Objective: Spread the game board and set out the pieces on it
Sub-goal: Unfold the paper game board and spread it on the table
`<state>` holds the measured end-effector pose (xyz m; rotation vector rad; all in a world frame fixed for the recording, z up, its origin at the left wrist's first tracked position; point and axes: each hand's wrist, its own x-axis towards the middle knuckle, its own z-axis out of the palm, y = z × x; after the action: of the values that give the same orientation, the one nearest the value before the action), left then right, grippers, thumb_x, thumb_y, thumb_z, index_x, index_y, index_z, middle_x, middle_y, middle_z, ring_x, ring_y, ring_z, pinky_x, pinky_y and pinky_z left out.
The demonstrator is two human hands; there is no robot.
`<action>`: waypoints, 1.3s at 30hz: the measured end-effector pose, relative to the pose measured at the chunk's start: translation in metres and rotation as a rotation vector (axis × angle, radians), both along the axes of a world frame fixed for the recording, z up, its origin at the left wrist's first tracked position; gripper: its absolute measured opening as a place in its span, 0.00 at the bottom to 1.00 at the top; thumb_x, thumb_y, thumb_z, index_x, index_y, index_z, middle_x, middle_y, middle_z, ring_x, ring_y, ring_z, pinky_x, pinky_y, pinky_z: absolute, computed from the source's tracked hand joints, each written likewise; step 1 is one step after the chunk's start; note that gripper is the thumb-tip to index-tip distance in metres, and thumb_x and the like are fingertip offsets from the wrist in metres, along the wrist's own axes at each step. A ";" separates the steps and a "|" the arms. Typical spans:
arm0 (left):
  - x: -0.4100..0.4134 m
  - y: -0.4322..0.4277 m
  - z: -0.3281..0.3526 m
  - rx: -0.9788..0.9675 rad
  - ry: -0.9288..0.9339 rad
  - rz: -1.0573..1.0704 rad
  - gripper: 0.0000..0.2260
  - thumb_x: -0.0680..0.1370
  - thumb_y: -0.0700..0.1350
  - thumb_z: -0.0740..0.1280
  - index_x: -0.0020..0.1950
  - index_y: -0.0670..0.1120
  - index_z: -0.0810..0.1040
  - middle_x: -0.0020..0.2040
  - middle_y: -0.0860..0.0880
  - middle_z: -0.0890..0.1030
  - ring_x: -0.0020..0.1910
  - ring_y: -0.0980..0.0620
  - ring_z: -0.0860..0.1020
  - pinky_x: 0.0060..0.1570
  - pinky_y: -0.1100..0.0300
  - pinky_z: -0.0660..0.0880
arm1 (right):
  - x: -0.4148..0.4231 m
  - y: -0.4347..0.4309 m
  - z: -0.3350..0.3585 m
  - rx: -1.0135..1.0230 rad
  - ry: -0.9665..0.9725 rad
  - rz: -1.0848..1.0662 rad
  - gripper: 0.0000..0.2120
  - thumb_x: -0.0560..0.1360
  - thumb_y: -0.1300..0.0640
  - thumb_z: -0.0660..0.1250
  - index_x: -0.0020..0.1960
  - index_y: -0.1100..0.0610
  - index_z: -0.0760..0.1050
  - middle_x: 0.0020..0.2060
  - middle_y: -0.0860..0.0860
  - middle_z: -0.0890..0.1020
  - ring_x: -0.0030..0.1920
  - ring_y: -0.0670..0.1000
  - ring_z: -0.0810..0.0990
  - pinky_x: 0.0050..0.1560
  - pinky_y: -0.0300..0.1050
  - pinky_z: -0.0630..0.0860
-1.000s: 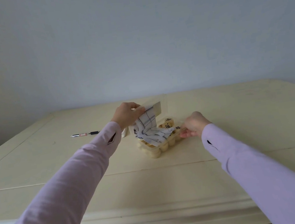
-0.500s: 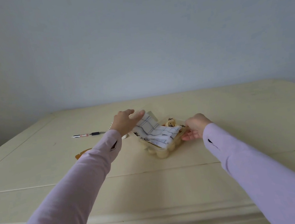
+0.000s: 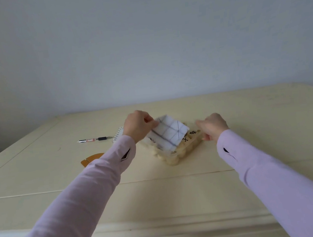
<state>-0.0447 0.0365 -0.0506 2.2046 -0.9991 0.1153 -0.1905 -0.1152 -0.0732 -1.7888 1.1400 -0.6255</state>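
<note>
A clear plastic box (image 3: 173, 158) of round cream game pieces (image 3: 186, 139) with black characters sits mid-table. Over it hangs the folded game board (image 3: 168, 132), a white sheet with dark grid lines, blurred by motion. My left hand (image 3: 137, 125) pinches the sheet's far left edge and holds it above the box. My right hand (image 3: 212, 125) is at the box's right end, fingers curled toward it; whether it grips the box or the sheet is not clear.
A pen (image 3: 95, 139) lies on the cream table (image 3: 272, 133) to the left, beside a small spiral notepad (image 3: 118, 133). An orange-brown flat piece (image 3: 90, 159) lies near my left sleeve. A pale wall stands behind the table.
My left hand has lifted the folded sheet again after lowering it onto the box. My right hand has shifted slightly up at the box's right end.
</note>
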 end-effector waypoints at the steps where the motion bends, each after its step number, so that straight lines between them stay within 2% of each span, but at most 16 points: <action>1: -0.004 0.000 0.004 -0.058 0.011 0.021 0.09 0.75 0.49 0.69 0.43 0.43 0.82 0.35 0.49 0.79 0.37 0.50 0.74 0.38 0.61 0.68 | 0.000 0.001 0.002 -0.111 -0.039 -0.010 0.10 0.74 0.55 0.64 0.36 0.59 0.71 0.31 0.54 0.74 0.33 0.58 0.78 0.38 0.45 0.77; 3: -0.012 0.000 0.012 -0.133 0.047 0.055 0.12 0.76 0.49 0.67 0.40 0.41 0.81 0.29 0.50 0.74 0.33 0.49 0.71 0.33 0.60 0.65 | -0.001 0.009 0.010 -0.159 -0.206 0.043 0.17 0.73 0.45 0.66 0.42 0.60 0.77 0.37 0.55 0.79 0.41 0.57 0.81 0.49 0.50 0.80; 5: -0.020 0.000 0.018 -0.154 0.083 0.070 0.14 0.77 0.49 0.66 0.37 0.41 0.79 0.26 0.48 0.69 0.30 0.49 0.66 0.30 0.59 0.63 | -0.005 0.024 0.021 0.017 -0.335 0.229 0.24 0.71 0.38 0.67 0.45 0.61 0.79 0.38 0.61 0.78 0.40 0.54 0.79 0.50 0.48 0.81; 8: -0.027 0.001 0.022 -0.182 0.166 0.051 0.15 0.76 0.50 0.65 0.35 0.42 0.73 0.29 0.45 0.67 0.31 0.47 0.63 0.31 0.58 0.61 | -0.011 0.038 0.032 0.323 -0.416 0.520 0.29 0.67 0.42 0.71 0.56 0.64 0.78 0.49 0.58 0.84 0.49 0.54 0.82 0.56 0.50 0.78; 12: -0.032 0.007 0.025 -0.276 0.377 -0.009 0.18 0.76 0.49 0.65 0.29 0.43 0.68 0.22 0.51 0.67 0.25 0.49 0.66 0.28 0.64 0.66 | -0.011 0.041 0.033 0.321 -0.486 0.418 0.13 0.72 0.65 0.70 0.56 0.66 0.77 0.39 0.54 0.83 0.37 0.52 0.82 0.37 0.44 0.80; 16: -0.027 0.019 0.028 -0.388 0.577 -0.013 0.17 0.78 0.52 0.64 0.33 0.44 0.72 0.21 0.50 0.67 0.22 0.51 0.67 0.31 0.61 0.69 | -0.017 0.039 0.036 0.270 -0.487 0.296 0.02 0.74 0.62 0.69 0.45 0.61 0.78 0.38 0.54 0.80 0.34 0.51 0.79 0.29 0.39 0.78; 18: -0.024 0.024 0.029 -0.479 0.662 -0.001 0.20 0.79 0.53 0.61 0.30 0.44 0.70 0.18 0.51 0.67 0.21 0.52 0.66 0.29 0.62 0.67 | -0.019 0.038 0.037 0.260 -0.495 0.279 0.04 0.74 0.61 0.70 0.41 0.59 0.76 0.38 0.54 0.79 0.32 0.50 0.78 0.25 0.36 0.76; 20: -0.022 0.029 0.030 -0.543 0.712 -0.006 0.20 0.79 0.57 0.60 0.34 0.45 0.72 0.24 0.52 0.71 0.25 0.53 0.69 0.32 0.63 0.69 | -0.021 0.040 0.039 0.258 -0.472 0.279 0.07 0.74 0.60 0.70 0.39 0.59 0.75 0.35 0.53 0.77 0.28 0.48 0.77 0.24 0.35 0.75; 23: -0.022 0.040 0.030 -0.497 0.758 -0.184 0.27 0.73 0.68 0.60 0.51 0.45 0.79 0.42 0.50 0.80 0.39 0.51 0.78 0.43 0.60 0.74 | -0.020 0.044 0.039 0.264 -0.421 0.289 0.10 0.73 0.58 0.71 0.36 0.59 0.74 0.27 0.50 0.77 0.20 0.43 0.75 0.24 0.36 0.74; 25: -0.022 0.046 0.026 -0.413 0.702 -0.311 0.25 0.73 0.64 0.65 0.59 0.46 0.79 0.51 0.49 0.83 0.47 0.51 0.81 0.49 0.57 0.77 | -0.021 0.048 0.038 0.271 -0.398 0.300 0.10 0.73 0.57 0.71 0.36 0.59 0.74 0.26 0.50 0.78 0.22 0.45 0.75 0.25 0.37 0.74; 27: -0.022 0.050 0.021 -0.382 0.596 -0.294 0.16 0.74 0.50 0.71 0.56 0.41 0.79 0.49 0.46 0.83 0.46 0.48 0.81 0.47 0.57 0.76 | -0.022 0.049 0.037 0.266 -0.368 0.302 0.09 0.74 0.56 0.70 0.38 0.59 0.75 0.31 0.53 0.78 0.29 0.48 0.76 0.26 0.38 0.75; 30: -0.021 0.053 0.015 -0.442 0.504 -0.141 0.03 0.73 0.39 0.71 0.43 0.39 0.79 0.38 0.44 0.79 0.37 0.47 0.77 0.39 0.60 0.73 | -0.021 0.050 0.033 0.096 -0.302 0.217 0.12 0.73 0.54 0.71 0.40 0.64 0.77 0.41 0.59 0.82 0.40 0.58 0.81 0.37 0.45 0.80; 32: -0.018 0.054 0.012 -0.486 0.507 -0.115 0.05 0.72 0.39 0.72 0.40 0.39 0.78 0.35 0.44 0.78 0.33 0.49 0.75 0.37 0.61 0.72 | -0.020 0.054 0.033 -0.156 -0.222 0.095 0.17 0.71 0.50 0.71 0.47 0.65 0.78 0.48 0.58 0.83 0.50 0.59 0.81 0.48 0.49 0.77; 34: -0.020 0.056 0.011 -0.534 0.508 -0.115 0.08 0.71 0.40 0.74 0.35 0.42 0.76 0.32 0.47 0.78 0.29 0.52 0.75 0.34 0.62 0.71 | -0.019 0.065 0.039 -0.354 -0.212 0.002 0.18 0.71 0.46 0.71 0.51 0.59 0.78 0.50 0.54 0.82 0.53 0.56 0.79 0.51 0.46 0.73; 37: -0.025 0.055 0.010 -0.556 0.494 -0.125 0.13 0.70 0.43 0.76 0.32 0.46 0.72 0.30 0.49 0.75 0.27 0.54 0.72 0.30 0.63 0.68 | -0.015 0.079 0.048 -0.434 -0.245 0.138 0.23 0.69 0.44 0.72 0.59 0.55 0.75 0.55 0.51 0.78 0.57 0.52 0.76 0.58 0.45 0.71; 39: -0.027 0.055 0.009 -0.559 0.504 -0.156 0.15 0.70 0.49 0.75 0.33 0.44 0.72 0.31 0.49 0.72 0.28 0.54 0.69 0.31 0.63 0.66 | -0.009 0.081 0.049 -0.454 -0.290 0.218 0.19 0.68 0.45 0.73 0.54 0.53 0.76 0.50 0.49 0.80 0.53 0.51 0.77 0.56 0.46 0.73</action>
<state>-0.0721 0.0918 -0.0419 1.5298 -0.7347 -0.2027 -0.2000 -0.0338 -0.0238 -2.0778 0.6259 -1.0313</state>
